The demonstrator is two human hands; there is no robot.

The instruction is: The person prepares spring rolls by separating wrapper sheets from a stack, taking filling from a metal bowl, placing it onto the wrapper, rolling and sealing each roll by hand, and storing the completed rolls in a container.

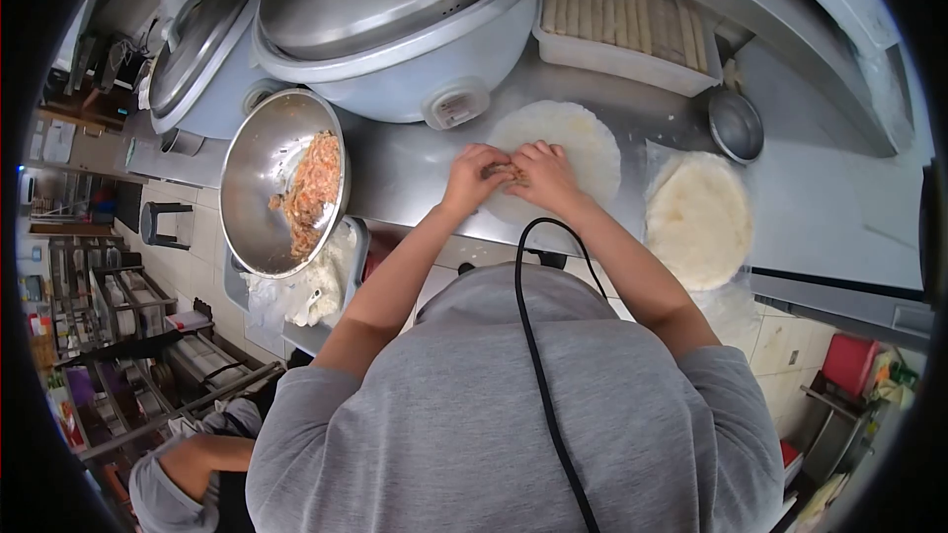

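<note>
A round pale wrapper sheet (583, 143) lies on the steel counter in front of me. At its near left part, my left hand (474, 178) and my right hand (543, 176) meet with curled fingers around a small lump of meat filling (515, 176). The fingers of both hands press against this filling. To the left, a large steel bowl (247, 178) leans tilted, with orange-pink meat filling on its right side. On the right, a stack of round wrappers (697, 222) rests on clear plastic.
Two big lidded cookers (395, 79) stand behind the bowl. A white tray (632, 61) of long rolls sits at the back, beside a steel ladle (736, 125). Below the bowl is a grey tub (237, 281) with white pieces. Another person's arm (197, 459) shows at lower left.
</note>
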